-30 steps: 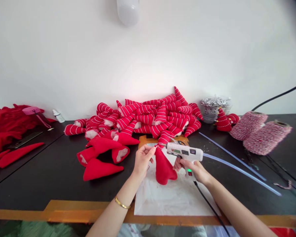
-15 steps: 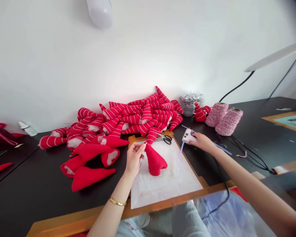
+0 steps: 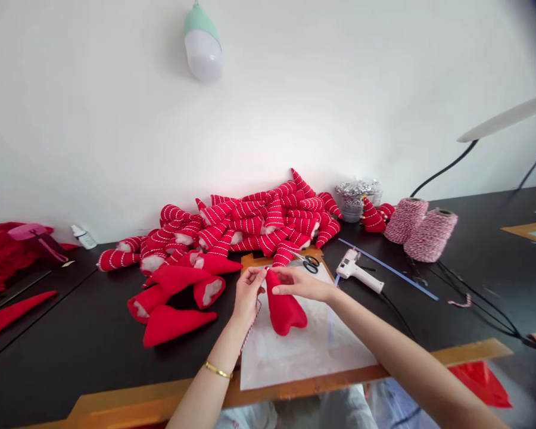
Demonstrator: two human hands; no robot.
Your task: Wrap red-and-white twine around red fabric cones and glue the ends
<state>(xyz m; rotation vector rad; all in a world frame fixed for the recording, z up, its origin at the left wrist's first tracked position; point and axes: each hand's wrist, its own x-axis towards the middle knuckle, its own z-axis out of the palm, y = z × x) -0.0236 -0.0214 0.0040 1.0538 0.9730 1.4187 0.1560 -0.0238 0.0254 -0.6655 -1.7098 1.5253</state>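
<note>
Tabletop (image 3: 84, 304), black, carries a heap of striped red felt cones (image 3: 250, 223) at twelve o'clock from a white paper sheet (image 3: 304, 357). On that sheet lies a plain red felt cone (image 3: 283, 310), its tip pinched by the left hand (image 3: 249, 295), while the right hand (image 3: 301, 285) presses its fingertips together on the same spot (red-and-white twine (image 3: 250, 325) trails past the left palm). Glue gun (image 3: 357, 271) rests at two o'clock, scissors (image 3: 310, 264) at twelve.
</note>
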